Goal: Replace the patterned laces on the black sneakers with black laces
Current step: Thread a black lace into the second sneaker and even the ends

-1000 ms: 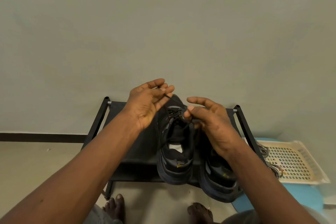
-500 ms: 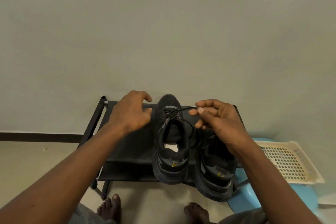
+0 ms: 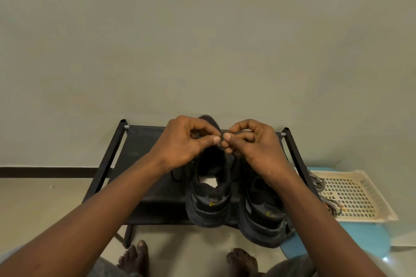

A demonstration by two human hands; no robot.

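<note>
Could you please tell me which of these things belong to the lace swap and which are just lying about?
In the job: left sneaker, right sneaker, black lace pinched by left hand and right hand, patterned laces on the tray.
Just there: tray, rack, blue stool.

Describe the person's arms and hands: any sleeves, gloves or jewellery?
The left arm and right arm are bare, no sleeves in view. The left hand and right hand wear no gloves, rings or watch; thumbnails short, unpainted.

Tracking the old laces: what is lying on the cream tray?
Black-and-white patterned laces lie on the cream tray near its left side; that edge is hidden behind the rack.
</note>
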